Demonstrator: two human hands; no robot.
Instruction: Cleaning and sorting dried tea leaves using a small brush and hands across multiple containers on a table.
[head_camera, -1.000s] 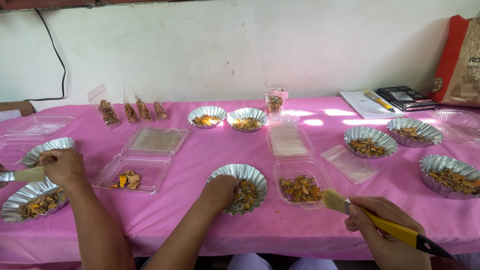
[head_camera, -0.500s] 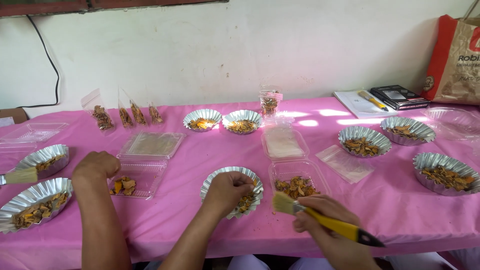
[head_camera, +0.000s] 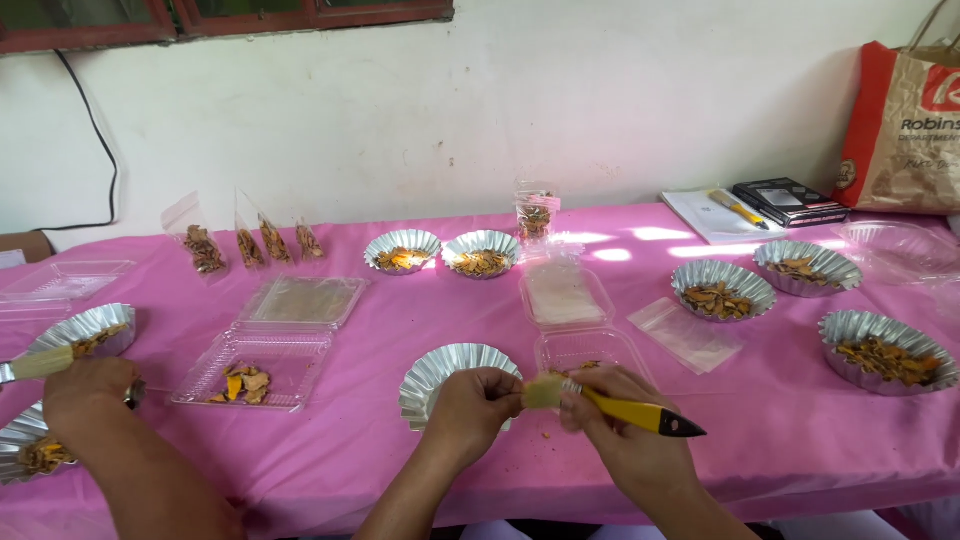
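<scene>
Gripping a yellow-handled brush (head_camera: 625, 410), the right hand (head_camera: 625, 440) is closed around the handle near the bristle end, the black tip of the handle pointing out toward three o'clock. The left hand (head_camera: 475, 410) is curled shut, its fingertips pinching at the pale bristles, and it rests over the near edge of a fluted foil dish (head_camera: 440, 375); what lies under the fingers is hidden. Both hands meet just above the pink tablecloth (head_camera: 780, 430), with a few crumbs on the cloth beneath them.

At nine o'clock a co-worker's hand (head_camera: 85, 390) is closed on a second brush (head_camera: 40, 363), between two foil dishes of dried bits (head_camera: 85, 335). At ten o'clock lies an open clear clamshell box (head_camera: 265, 360) with orange and brown pieces in its near half. At one o'clock, touching the right hand, another clear clamshell (head_camera: 570, 320) stands open.

Farther out at three o'clock sit three more foil dishes (head_camera: 885, 350) holding brownish chips. At twelve o'clock two small filled dishes (head_camera: 440, 250) stand side by side, with small clear bags (head_camera: 245, 245) at eleven and a notebook with a pen (head_camera: 720, 215) at two, before a paper shopping bag (head_camera: 905, 125).
</scene>
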